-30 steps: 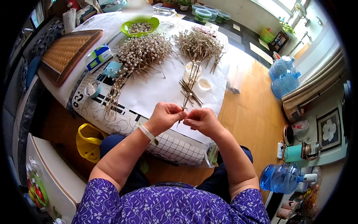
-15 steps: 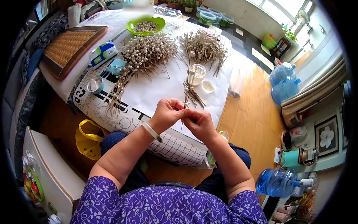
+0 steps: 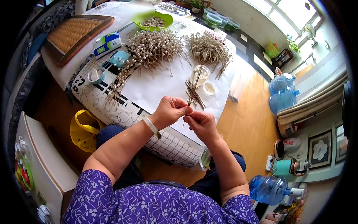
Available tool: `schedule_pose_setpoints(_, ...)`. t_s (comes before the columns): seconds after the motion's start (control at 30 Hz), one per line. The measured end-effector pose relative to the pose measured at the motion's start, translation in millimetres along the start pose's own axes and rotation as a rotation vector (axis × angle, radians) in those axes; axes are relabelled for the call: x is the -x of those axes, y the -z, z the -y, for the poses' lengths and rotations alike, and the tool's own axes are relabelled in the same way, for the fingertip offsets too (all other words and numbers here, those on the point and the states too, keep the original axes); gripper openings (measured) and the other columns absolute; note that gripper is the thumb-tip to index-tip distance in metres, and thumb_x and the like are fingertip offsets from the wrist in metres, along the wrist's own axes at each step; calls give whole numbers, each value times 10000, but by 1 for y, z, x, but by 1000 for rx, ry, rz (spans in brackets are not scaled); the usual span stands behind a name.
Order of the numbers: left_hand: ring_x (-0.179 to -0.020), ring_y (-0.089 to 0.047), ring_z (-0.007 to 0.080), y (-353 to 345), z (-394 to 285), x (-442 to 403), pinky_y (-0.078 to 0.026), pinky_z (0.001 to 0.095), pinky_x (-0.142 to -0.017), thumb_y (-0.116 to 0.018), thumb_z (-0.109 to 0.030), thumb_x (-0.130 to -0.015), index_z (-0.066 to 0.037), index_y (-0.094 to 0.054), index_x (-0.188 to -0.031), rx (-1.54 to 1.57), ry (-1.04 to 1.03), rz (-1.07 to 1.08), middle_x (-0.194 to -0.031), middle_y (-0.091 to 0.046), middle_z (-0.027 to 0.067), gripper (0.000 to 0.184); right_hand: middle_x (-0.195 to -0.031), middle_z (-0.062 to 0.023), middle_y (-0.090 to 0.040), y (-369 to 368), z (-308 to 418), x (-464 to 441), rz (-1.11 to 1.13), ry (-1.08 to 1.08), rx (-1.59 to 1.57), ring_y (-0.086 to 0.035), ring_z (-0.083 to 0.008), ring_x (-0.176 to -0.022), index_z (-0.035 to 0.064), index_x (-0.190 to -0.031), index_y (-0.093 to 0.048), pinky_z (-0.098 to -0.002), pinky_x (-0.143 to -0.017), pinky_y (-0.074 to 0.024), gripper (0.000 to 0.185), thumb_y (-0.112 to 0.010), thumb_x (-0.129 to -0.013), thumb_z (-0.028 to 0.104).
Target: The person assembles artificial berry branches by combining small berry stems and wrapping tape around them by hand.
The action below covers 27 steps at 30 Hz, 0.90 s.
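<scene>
Pinched in my left hand [image 3: 171, 112] is a thin brown stem [image 3: 195, 86] with small pale buds or beads, pointing away from me across the paper. My right hand [image 3: 202, 125] is closed at its lower end, thumb and fingertips together just below the left fingers; what lies inside that pinch is mostly hidden. Beyond my hands lie several loose bare sticks [image 3: 194, 95]. Past them stand a clear tub [image 3: 202, 72] and a round lid [image 3: 209, 88] with pale contents. Farther back are a large heap of white-beaded stems [image 3: 154, 46] and a browner bundle of stems [image 3: 210, 48].
A green bowl [image 3: 168, 18] of beads, a tissue pack [image 3: 107, 44], a blue box [image 3: 119, 58] and a small cup [image 3: 96, 75] stand on the table's left and back. A yellow bag [image 3: 84, 132] is at the floor. Water bottles [image 3: 268, 189] stand to the right.
Both hands stay together at the stem. My right hand has shifted slightly downward, with its fingers more apart from the left ones. The whole view has turned a little.
</scene>
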<state>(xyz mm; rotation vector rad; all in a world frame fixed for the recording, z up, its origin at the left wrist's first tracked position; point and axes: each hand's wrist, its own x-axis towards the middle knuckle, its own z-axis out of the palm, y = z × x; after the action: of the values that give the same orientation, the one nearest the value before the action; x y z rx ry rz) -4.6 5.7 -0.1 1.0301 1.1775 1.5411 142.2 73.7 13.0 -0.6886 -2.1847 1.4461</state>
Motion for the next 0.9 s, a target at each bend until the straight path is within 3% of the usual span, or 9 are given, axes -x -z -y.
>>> schedule_pose_setpoints(0.17,-672,-574,86,3,4,-1,-479,213,-610,-642,-100,-780,30,-616,-796,-106,16,1,-747,-630,72,134,-510,-73,-493,-2,-5,-2,21,85,52,-423,-81,-458,-22,-765,-592,-254,-434,-359,93,-582,-783,68)
schedule_pose_setpoints(0.27,-740,-573,87,1,11,-5,-482,222,-656,-623,-100,-796,39,-610,-843,188,69,67,-819,-630,84,147,-506,-92,-459,0,-4,-4,4,151,100,-390,-93,-448,-33,-759,-573,-271,-425,-337,93,-560,-784,56)
schedule_pose_setpoints(0.33,-787,-568,92,-1,14,-5,-480,229,-692,-606,-95,-808,46,-605,-883,197,30,174,-881,-624,94,160,-521,-37,-481,1,-10,-4,30,146,108,-424,-66,-467,-13,-741,-585,-232,-430,-354,92,-566,-795,59)
schedule_pose_setpoints(0.37,-748,-577,98,-1,14,-4,-480,224,-671,-608,-100,-807,45,-608,-895,164,20,140,-856,-631,88,171,-536,17,-504,2,-13,-5,50,143,114,-457,-38,-485,8,-723,-596,-194,-436,-371,102,-572,-806,63)
schedule_pose_setpoints(0.5,-698,-577,96,7,10,-5,-474,213,-638,-631,-103,-789,36,-614,-851,80,68,74,-798,-634,78,152,-544,11,-530,2,5,-1,11,-14,33,-482,-41,-489,7,-712,-612,-193,-434,-388,107,-596,-794,74)
schedule_pose_setpoints(0.57,-658,-571,89,9,14,-8,-466,204,-610,-657,-102,-767,19,-613,-793,87,58,78,-726,-624,55,131,-565,7,-556,5,3,-1,48,-59,34,-507,-47,-519,15,-793,-635,-210,-465,-416,86,-627,-767,97)
schedule_pose_setpoints(0.8,-663,-567,89,7,10,-8,-465,209,-614,-652,-91,-769,3,-609,-783,-47,89,102,-692,-603,31,104,-526,-8,-529,1,-2,-3,64,81,42,-491,-69,-483,-13,-760,-612,-238,-444,-394,100,-585,-793,78)
schedule_pose_setpoints(0.87,-683,-562,85,-3,8,-5,-461,212,-628,-620,-102,-799,14,-611,-826,338,97,113,-710,-610,32,119,-522,-17,-528,2,-3,-2,78,70,99,-490,-80,-471,-18,-748,-601,-254,-439,-389,114,-569,-803,77)
schedule_pose_setpoints(0.9,-683,-562,85,-3,7,-4,-461,212,-628,-620,-102,-799,14,-611,-826,338,100,115,-710,-610,32,119,-522,-17,-528,3,-3,-2,75,68,98,-490,-80,-471,-18,-748,-601,-254,-439,-389,114,-569,-803,77)
